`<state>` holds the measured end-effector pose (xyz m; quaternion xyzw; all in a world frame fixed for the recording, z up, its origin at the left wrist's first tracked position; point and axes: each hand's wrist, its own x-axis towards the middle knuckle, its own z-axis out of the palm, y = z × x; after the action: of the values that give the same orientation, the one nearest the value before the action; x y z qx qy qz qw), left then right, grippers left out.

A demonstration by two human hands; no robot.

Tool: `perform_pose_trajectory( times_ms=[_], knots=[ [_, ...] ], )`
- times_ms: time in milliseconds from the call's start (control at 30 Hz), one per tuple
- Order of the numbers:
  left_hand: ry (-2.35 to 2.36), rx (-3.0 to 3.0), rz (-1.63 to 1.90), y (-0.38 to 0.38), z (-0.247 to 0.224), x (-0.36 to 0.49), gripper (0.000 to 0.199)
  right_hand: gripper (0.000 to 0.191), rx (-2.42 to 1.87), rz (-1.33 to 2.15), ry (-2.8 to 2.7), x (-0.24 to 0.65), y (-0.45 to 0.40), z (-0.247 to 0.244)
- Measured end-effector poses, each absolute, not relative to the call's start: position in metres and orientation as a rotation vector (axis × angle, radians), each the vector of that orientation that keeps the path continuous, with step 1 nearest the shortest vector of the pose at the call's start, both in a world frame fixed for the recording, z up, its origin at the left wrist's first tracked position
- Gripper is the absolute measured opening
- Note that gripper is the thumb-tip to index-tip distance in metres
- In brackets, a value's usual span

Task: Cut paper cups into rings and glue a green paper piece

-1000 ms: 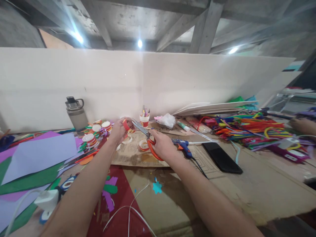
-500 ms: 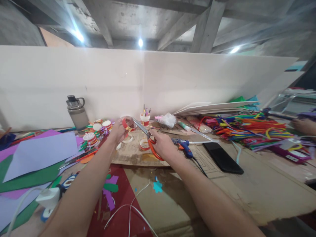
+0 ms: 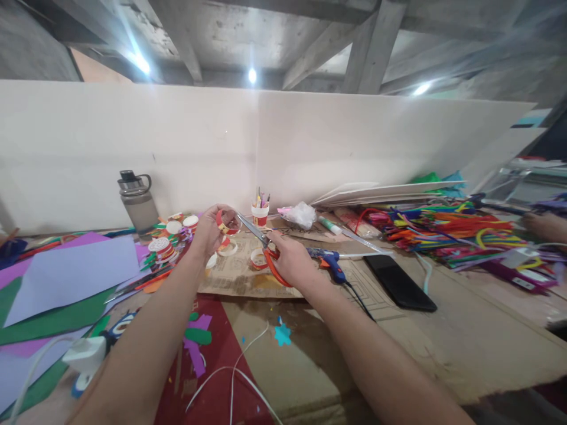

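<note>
My left hand (image 3: 212, 229) is closed on a red and yellow paper ring (image 3: 225, 223), which looks cut from a paper cup. In my right hand (image 3: 287, 257) are orange-handled scissors (image 3: 275, 270), their blades pointing up and left toward the ring. The blade tips lie close by the ring's right side; whether they touch it I cannot tell. Beneath my hands, more cut rings, one pale (image 3: 228, 248) and one red and white (image 3: 257, 258), lie on a cardboard sheet (image 3: 239, 283). A paper cup (image 3: 260, 216) holding pens stands just behind.
A blue glue gun (image 3: 333, 265) and a black phone (image 3: 398, 283) lie to the right, before a heap of coloured pipe cleaners (image 3: 452, 230). Coloured paper sheets (image 3: 80, 277) and a water bottle (image 3: 138, 203) are at left. Another person's hand (image 3: 544, 224) shows at far right.
My left hand has shifted slightly left and turned the paper ring a little. The scissors stay almost where they were, beside the ring.
</note>
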<state>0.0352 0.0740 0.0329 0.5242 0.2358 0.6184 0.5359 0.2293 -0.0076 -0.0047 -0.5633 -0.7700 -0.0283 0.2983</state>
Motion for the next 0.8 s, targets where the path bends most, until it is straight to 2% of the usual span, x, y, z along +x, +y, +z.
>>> perform_pose_trajectory(
  times_ms=[233,800],
  knots=[
    [0.533,1.283,1.391,0.0774,0.0264,0.0338,0.033,0.047,-1.539,-0.083,-2.043,0.2296,-0.0074,-0.0039],
    [0.466,1.315,1.342,0.0816,0.0255,0.0304,0.029,0.040,-1.507,-0.133,-2.068,0.2298,-0.0061,-0.0059]
  ],
)
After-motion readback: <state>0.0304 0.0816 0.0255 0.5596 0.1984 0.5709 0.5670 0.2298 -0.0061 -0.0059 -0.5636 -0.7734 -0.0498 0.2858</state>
